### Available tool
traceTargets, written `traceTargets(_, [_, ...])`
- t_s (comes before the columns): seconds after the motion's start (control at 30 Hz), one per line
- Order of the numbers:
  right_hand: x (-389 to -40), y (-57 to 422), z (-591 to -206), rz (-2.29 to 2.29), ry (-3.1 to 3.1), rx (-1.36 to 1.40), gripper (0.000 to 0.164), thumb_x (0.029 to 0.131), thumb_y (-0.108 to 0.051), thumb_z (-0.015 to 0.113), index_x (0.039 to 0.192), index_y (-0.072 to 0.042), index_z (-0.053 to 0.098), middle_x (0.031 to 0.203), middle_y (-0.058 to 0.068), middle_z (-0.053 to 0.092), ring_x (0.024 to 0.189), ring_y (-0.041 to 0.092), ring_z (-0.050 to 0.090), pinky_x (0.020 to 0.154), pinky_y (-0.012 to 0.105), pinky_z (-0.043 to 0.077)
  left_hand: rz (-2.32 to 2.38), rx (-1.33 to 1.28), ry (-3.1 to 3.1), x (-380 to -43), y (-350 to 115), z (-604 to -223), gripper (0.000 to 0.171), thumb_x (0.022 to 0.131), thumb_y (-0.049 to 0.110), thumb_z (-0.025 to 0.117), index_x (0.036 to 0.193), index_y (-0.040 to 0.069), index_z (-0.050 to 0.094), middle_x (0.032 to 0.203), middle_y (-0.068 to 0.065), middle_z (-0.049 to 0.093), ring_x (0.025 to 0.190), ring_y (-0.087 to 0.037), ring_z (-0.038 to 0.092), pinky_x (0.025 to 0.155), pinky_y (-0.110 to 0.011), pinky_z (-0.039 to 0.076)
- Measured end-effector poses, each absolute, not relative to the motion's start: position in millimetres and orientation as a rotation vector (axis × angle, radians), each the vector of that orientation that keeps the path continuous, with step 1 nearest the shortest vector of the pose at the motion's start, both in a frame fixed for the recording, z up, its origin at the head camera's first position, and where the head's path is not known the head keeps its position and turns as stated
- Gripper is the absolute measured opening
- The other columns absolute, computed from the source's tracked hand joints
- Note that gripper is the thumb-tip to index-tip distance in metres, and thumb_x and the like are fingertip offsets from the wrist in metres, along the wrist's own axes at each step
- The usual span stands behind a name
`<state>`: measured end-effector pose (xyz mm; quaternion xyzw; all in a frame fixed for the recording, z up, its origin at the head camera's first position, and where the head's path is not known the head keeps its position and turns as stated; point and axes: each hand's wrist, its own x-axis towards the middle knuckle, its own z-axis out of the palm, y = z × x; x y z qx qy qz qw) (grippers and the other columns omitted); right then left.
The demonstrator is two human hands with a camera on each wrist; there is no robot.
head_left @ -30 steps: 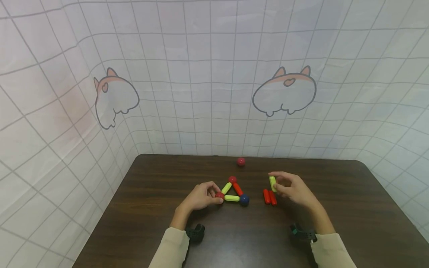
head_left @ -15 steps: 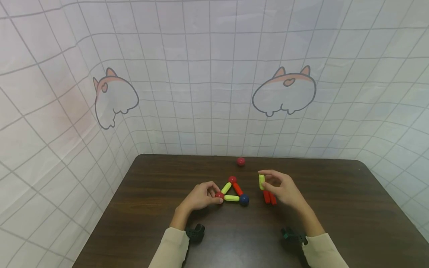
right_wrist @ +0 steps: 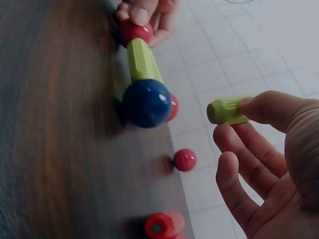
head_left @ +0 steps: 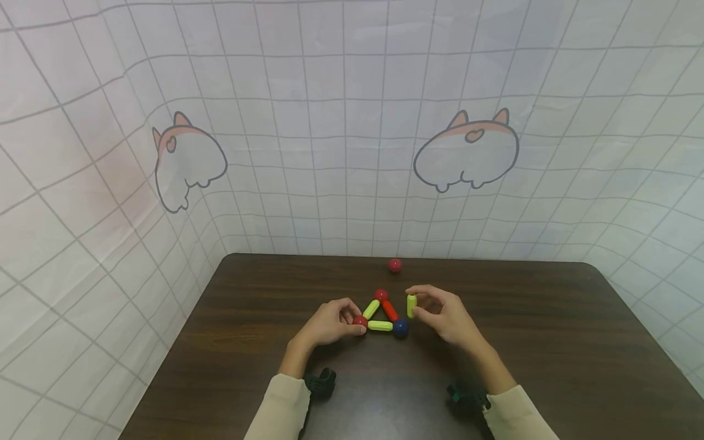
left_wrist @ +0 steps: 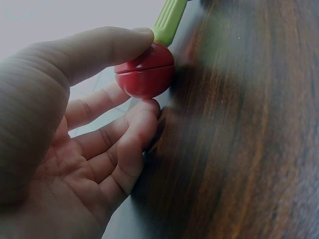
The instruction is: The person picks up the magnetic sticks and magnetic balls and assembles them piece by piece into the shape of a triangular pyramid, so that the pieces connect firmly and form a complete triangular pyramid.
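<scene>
A triangle of toy rods and balls lies on the dark wooden table. Its corners are a red ball (head_left: 381, 295) at the back, a blue ball (head_left: 400, 328) at the right, and a second red ball (left_wrist: 147, 74) at the left. Two yellow-green rods (head_left: 381, 326) and one red rod (head_left: 390, 310) form its sides. My left hand (head_left: 329, 322) pinches the left red ball between thumb and fingers. Just right of the triangle, my right hand (head_left: 451, 315) holds a loose yellow-green rod (right_wrist: 229, 109) by thumb and fingers, raised and apart from the blue ball.
A single red ball (head_left: 395, 265) sits near the table's back edge. Loose red rods (right_wrist: 162, 224) show low in the right wrist view; the right hand hides them in the head view. White gridded cloth (head_left: 341, 153) hangs behind the table (head_left: 264, 275).
My right hand has moved left with the yellow-green rod, past the loose red rods and up close to the triangle. The left hand and the triangle have stayed in place.
</scene>
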<state>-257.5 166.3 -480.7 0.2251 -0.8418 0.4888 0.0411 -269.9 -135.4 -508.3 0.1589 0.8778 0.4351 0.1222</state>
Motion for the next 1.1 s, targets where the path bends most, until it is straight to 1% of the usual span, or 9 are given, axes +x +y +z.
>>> traceTargets(0.17, [-255, 159, -483, 1.503, -2.583, 0.723, 0.034, 0.091, -0.007, 0.077, 0.122, -0.018, 0.068, 0.107, 0.01, 0.074, 0.082, 0.011, 0.067, 0.067, 0.026, 0.054, 1.275, 0.46, 2.559, -270, -136, -508, 0.028, 0.087, 0.031, 0.083, 0.105, 0.017, 0.068, 0.084, 0.001, 0.062, 0.069, -0.013, 0.053, 0.06, -0.028, 0.044])
traceTargets(0.33, [-255, 154, -485, 1.485, -2.609, 0.74, 0.033, 0.09, -0.006, 0.077, 0.121, -0.016, 0.068, 0.108, 0.007, 0.074, 0.082, 0.012, 0.066, 0.064, 0.025, 0.053, 1.273, 0.461, 2.564, -270, -136, -509, 0.027, 0.087, 0.032, 0.083, 0.105, 0.018, 0.068, 0.083, 0.002, 0.062, 0.068, -0.013, 0.053, 0.06, -0.028, 0.044])
traceTargets(0.57, [-257, 152, -491, 1.49, -2.603, 0.779, 0.031, 0.091, -0.006, 0.077, 0.12, -0.007, 0.067, 0.107, 0.006, 0.074, 0.081, 0.01, 0.065, 0.065, 0.025, 0.052, 1.267, 0.476, 2.571, -271, -136, -509, 0.027, 0.087, 0.033, 0.083, 0.104, 0.018, 0.068, 0.083, 0.003, 0.063, 0.068, -0.012, 0.053, 0.06, -0.027, 0.044])
traceTargets(0.8, [-257, 151, -493, 1.526, -2.606, 0.772, 0.03, 0.091, -0.006, 0.076, 0.119, -0.007, 0.066, 0.113, 0.01, 0.071, 0.082, 0.016, 0.065, 0.062, 0.024, 0.05, 1.265, 0.483, 2.574, -271, -135, -508, 0.026, 0.087, 0.032, 0.083, 0.104, 0.018, 0.069, 0.082, 0.003, 0.063, 0.067, -0.012, 0.054, 0.06, -0.027, 0.044])
traceTargets(0.97, [-257, 151, -493, 1.519, -2.612, 0.776, 0.03, 0.092, -0.006, 0.076, 0.12, -0.007, 0.066, 0.114, 0.01, 0.071, 0.081, 0.015, 0.066, 0.061, 0.024, 0.05, 1.262, 0.465, 2.576, -270, -135, -507, 0.026, 0.087, 0.031, 0.083, 0.103, 0.018, 0.068, 0.082, 0.002, 0.063, 0.067, -0.012, 0.053, 0.06, -0.028, 0.044])
traceTargets(1.1, [-258, 151, -493, 1.528, -2.611, 0.79, 0.03, 0.092, -0.007, 0.076, 0.12, -0.009, 0.066, 0.115, 0.009, 0.071, 0.082, 0.014, 0.066, 0.064, 0.024, 0.052, 1.265, 0.46, 2.573, -269, -134, -506, 0.026, 0.087, 0.03, 0.083, 0.104, 0.017, 0.068, 0.082, 0.002, 0.063, 0.068, -0.013, 0.053, 0.06, -0.028, 0.044])
